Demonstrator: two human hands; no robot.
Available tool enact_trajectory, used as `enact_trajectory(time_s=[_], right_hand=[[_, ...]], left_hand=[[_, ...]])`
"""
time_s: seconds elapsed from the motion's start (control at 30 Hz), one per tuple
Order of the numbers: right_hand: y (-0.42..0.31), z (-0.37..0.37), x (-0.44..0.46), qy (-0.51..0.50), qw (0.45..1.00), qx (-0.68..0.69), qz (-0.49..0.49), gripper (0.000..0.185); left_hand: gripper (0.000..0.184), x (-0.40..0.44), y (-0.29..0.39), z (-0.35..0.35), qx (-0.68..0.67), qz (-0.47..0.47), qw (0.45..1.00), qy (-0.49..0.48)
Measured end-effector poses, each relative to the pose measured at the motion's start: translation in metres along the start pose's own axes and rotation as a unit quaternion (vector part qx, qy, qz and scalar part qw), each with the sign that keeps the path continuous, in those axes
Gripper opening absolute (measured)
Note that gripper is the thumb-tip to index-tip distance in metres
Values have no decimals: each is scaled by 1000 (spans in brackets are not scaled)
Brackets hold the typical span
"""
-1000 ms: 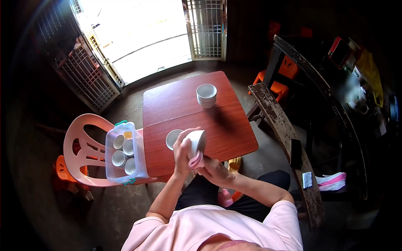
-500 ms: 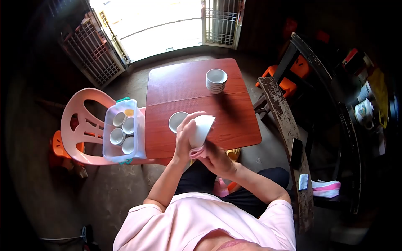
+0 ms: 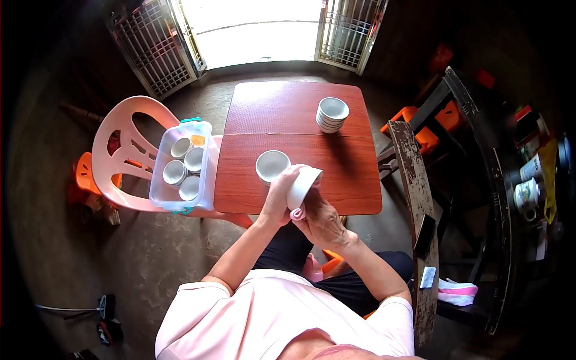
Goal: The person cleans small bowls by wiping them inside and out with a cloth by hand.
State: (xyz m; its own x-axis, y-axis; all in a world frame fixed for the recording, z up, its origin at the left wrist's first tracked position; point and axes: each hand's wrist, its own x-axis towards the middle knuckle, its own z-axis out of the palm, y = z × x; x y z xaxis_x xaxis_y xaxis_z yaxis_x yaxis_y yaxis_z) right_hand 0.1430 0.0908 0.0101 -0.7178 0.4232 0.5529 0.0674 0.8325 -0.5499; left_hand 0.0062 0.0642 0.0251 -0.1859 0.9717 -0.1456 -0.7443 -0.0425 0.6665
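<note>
A white bowl [image 3: 302,187] is tipped on its side above the near edge of the table, its opening turned to the right. My left hand [image 3: 278,199] is closed around its outside. My right hand [image 3: 326,223] presses a folded pink cloth [image 3: 297,213] against the bowl, and some of its fingers are hidden inside or behind the rim. Just beyond my left hand, another white bowl [image 3: 272,164] stands upright on the table. A stack of several white bowls [image 3: 332,115] stands at the far right of the tabletop.
The red-brown wooden table [image 3: 258,108] is before me. On a pink plastic chair [image 3: 108,162] at left rests a clear plastic box [image 3: 211,180] with several white bowls. At right, a worn wooden bench [image 3: 403,162] carries a phone [image 3: 425,236]. An open doorway lies beyond.
The view has shifted, so the table and chair appear displaced. Between my hands the bowl has turned a little, with the cloth still against it. The other bowls keep their places.
</note>
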Motion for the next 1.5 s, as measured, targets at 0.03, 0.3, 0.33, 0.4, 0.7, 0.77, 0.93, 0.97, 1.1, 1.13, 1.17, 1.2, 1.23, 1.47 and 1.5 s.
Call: enact_trajectory(time_s=[0.03,0.3,0.33,0.4,0.7,0.77,0.93,0.97,1.1,1.13,1.17,1.2,1.23,1.47,1.5], right_hand=[[-2,3,-3,-2,999,40,25,27],[-27,-24,-6,98,812,500,285,27],[-31,-17,-9,83,901,352,240,31],[-20,-12,-10,38,984,156,71,31],[-28,-20,1,109,799,533,256,24],[-31,-16,-4,65,814,512,267,29],[11,23,-10,47,996,-34,-63,31],[21,24,-12,37,991,-85,-97,32],[-26,-19,-5,32,895,336,291,27],[-26,-26,2,93,849,454,253,24],[-32,-31,7,89,756,586,278,25],[-35,-27,5,86,788,543,276,26],[-39,-21,1,84,819,498,273,27],[3,-4,6,80,988,29,-129,26],[-2,-13,5,81,986,146,-8,25]], left_hand=[[37,-2,4,-4,47,15,999,-21],[52,-3,-9,3,373,428,822,-46],[52,-6,-8,4,340,384,857,-55],[50,-15,8,18,279,229,932,-33],[68,2,9,-4,331,251,903,-109],[54,-1,9,-5,261,230,931,-105],[38,-7,28,13,176,33,983,-34],[41,-6,28,10,155,26,986,-56],[78,-14,40,7,265,45,954,-130],[78,-9,36,5,311,133,933,-124],[79,-5,31,2,353,218,902,-118],[73,-9,33,11,314,239,909,-137],[55,-10,29,13,325,321,881,-124],[47,-1,33,10,157,14,983,-96],[52,-3,32,11,154,23,983,-96]])
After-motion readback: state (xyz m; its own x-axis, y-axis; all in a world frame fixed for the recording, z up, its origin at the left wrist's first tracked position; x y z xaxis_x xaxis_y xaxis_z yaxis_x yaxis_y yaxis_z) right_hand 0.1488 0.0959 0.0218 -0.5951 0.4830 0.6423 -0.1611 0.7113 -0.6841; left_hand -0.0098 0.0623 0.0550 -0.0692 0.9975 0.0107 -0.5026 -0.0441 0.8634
